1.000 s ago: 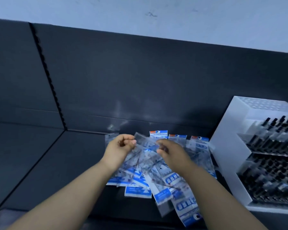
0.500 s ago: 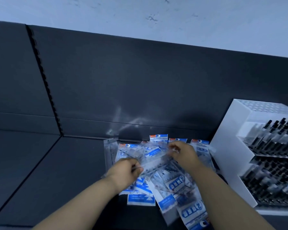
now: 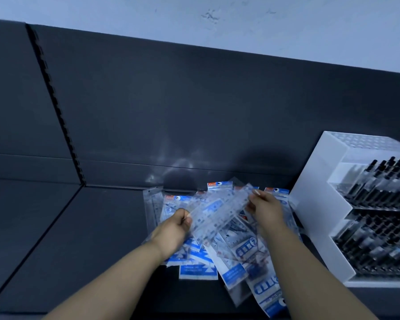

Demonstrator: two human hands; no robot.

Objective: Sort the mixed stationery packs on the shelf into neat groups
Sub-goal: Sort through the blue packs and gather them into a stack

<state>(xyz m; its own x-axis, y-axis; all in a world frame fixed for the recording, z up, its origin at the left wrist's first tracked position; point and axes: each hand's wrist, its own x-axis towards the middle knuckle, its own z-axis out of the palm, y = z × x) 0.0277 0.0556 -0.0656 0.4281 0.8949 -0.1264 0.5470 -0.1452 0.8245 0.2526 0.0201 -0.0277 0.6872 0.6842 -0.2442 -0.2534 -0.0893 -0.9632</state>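
Shelving in dark charcoal fills most of the view: the flat shelf (image 3: 79,239) is a matt board, and behind it a back panel (image 3: 194,112) of the same colour rises to a pale, slightly rough wall (image 3: 240,17). A slotted strip (image 3: 56,107) runs down the panel on the left to the corner where the boards meet. At the right, on the shelf, stands a white rack (image 3: 310,218) with stepped tiers, full of dark pens (image 3: 379,181) leaning in rows.

Between the strip and the rack, against the back panel, lies a loose pile of packs (image 3: 198,269), clear plastic sleeves with blue and white cards, overlapping at many angles. The rightmost ones are just beside the rack. Above the pile a person holds one clear pack (image 3: 217,211) slanted, its higher end to the right. The left hand (image 3: 173,229) pinches the lower end with curled fingers and thumb. The right hand (image 3: 267,209) pinches the upper end between thumb and fingertips.

The header cards at the far edge of the pile carry a small red-orange tag and a round dark mark on blue. Packs near the front show large white block letters on blue bands, but blur makes them unreadable to me. The print on the held pack I also cannot read.
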